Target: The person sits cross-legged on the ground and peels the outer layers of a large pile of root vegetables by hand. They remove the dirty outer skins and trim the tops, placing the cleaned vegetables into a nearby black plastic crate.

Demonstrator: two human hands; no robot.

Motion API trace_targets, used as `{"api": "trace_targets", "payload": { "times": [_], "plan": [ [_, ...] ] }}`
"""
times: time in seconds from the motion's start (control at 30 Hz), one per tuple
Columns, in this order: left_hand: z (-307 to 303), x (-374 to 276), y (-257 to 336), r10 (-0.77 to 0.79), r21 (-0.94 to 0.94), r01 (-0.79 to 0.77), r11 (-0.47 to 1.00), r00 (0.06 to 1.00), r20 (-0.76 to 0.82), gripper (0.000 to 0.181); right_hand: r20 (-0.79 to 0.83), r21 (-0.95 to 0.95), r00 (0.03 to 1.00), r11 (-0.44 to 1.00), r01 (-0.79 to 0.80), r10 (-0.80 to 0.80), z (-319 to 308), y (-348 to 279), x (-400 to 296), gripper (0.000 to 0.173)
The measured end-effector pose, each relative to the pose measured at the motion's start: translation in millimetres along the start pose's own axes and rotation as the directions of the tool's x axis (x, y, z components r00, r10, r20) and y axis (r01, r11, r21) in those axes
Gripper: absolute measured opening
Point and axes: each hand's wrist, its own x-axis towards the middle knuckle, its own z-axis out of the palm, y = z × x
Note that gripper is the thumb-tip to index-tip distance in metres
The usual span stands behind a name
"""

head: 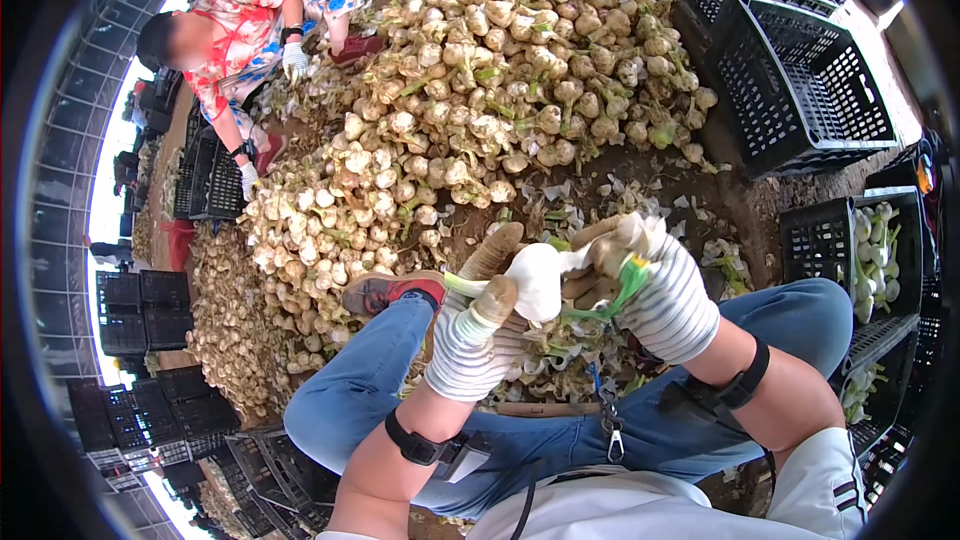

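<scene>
My left hand (484,322), in a striped work glove with soiled fingertips, grips a white garlic bulb (534,283) whose pale green stem points left. My right hand (652,285), gloved alike, is closed on a strip of papery skin stretched from the bulb's right side. A green-and-yellow handle or band (631,281) shows at the right hand's fingers; what tool it may belong to cannot be told. Peeled skins and leaf scraps lie on the ground below both hands. Beyond them rises a large heap of untrimmed garlic bulbs (480,67).
Black plastic crates (806,82) stand at the upper right. A crate at the right (817,240) holds trimmed garlic. Another person (240,52) in striped gloves crouches at the heap's upper left, beside a black crate (214,184). More crates (142,307) are stacked at the far left.
</scene>
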Motion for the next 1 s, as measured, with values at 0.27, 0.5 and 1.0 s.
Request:
{"api": "trace_targets", "payload": {
  "times": [0.27,0.5,1.0],
  "plan": [
    [-4.4,-5.9,6.0,-0.012,-0.312,-0.008,0.950,0.998,-0.064,0.056,0.291,-0.947,0.898,0.037,0.320,-0.329,-4.7,-3.8,12.6,0.044],
    [-15.9,3.4,9.5,-0.164,-0.373,0.090,0.924,0.971,-0.172,0.053,0.234,-0.972,0.971,-0.040,0.232,-0.044,-0.3,-0.5,-3.2,0.040],
    [-98.0,76.0,0.8,-0.091,0.522,0.386,0.761,0.860,-0.502,0.035,0.235,-0.901,0.804,-0.188,0.391,0.546,10.6,12.6,-11.1,0.028]
  ]
}}
